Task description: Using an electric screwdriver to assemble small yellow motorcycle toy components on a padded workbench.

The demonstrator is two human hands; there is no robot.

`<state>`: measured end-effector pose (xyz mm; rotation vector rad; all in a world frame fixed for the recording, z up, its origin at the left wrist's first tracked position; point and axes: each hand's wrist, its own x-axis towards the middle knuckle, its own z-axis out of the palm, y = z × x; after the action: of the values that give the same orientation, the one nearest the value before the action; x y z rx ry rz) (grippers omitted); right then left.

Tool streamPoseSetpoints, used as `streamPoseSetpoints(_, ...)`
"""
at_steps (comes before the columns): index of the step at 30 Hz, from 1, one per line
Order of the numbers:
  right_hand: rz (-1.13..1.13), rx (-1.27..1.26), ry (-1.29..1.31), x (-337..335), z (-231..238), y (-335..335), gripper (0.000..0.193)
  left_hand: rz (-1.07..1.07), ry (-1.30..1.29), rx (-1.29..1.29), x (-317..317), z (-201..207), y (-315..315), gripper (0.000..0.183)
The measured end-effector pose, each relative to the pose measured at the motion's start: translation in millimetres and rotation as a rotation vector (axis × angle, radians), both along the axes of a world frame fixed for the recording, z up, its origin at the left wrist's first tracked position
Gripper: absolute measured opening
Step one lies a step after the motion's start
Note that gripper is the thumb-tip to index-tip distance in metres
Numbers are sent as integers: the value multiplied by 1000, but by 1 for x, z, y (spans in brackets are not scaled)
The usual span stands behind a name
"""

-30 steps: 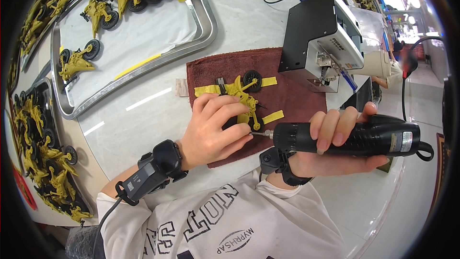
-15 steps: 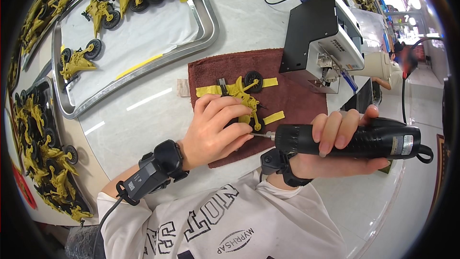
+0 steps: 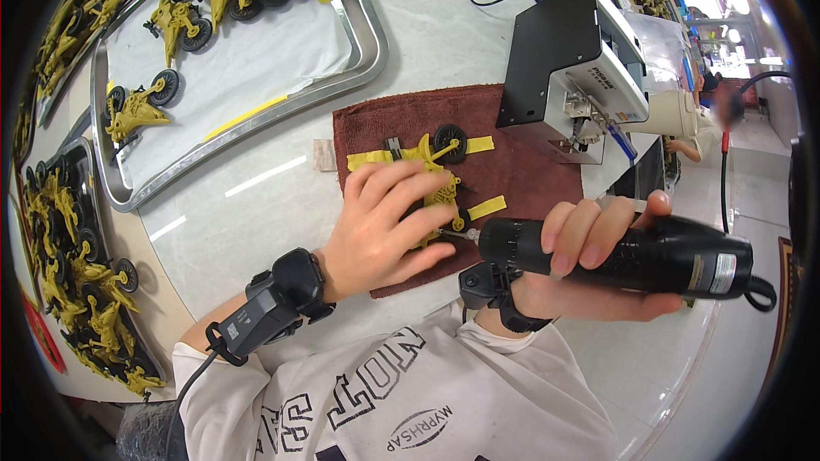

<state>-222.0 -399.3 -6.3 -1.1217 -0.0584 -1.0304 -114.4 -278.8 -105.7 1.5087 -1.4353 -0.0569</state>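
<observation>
A yellow toy motorcycle (image 3: 442,194) with black wheels lies on a dark red cloth (image 3: 542,166), beside strips of yellow tape. My left hand (image 3: 376,226) rests over its left part with the fingers spread apart, hiding much of it. My right hand (image 3: 585,248) is wrapped round a black electric screwdriver (image 3: 517,242), held nearly level. Its bit points left at the motorcycle's near end, close to my left thumb; whether the tip touches a screw cannot be made out.
A black and white box-shaped machine (image 3: 547,60) stands at the cloth's far right corner. A metal tray (image 3: 371,43) with several yellow motorcycles lies at the far left, and another filled tray (image 3: 158,367) sits at the left. A cord hangs at the right.
My left thumb and fingers have loosened and spread away from the screwdriver's bit. The screwdriver has shifted slightly left, its rear end tilting a little lower.
</observation>
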Motion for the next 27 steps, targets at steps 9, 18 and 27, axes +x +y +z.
streamPoseSetpoints(9, 144, -185, -25, -6, -26, 9, 96, 37, -88, 446, -1, 1, 1, 78)
streamPoseSetpoints(18, 368, -380, 91, -6, -31, -3, 93, 43, -94, 423, -4, 0, -1, 77)
streamPoseSetpoints(27, 298, -326, 223, 0, -26, 10, 81, 57, -126, 402, -4, -5, -3, 77)
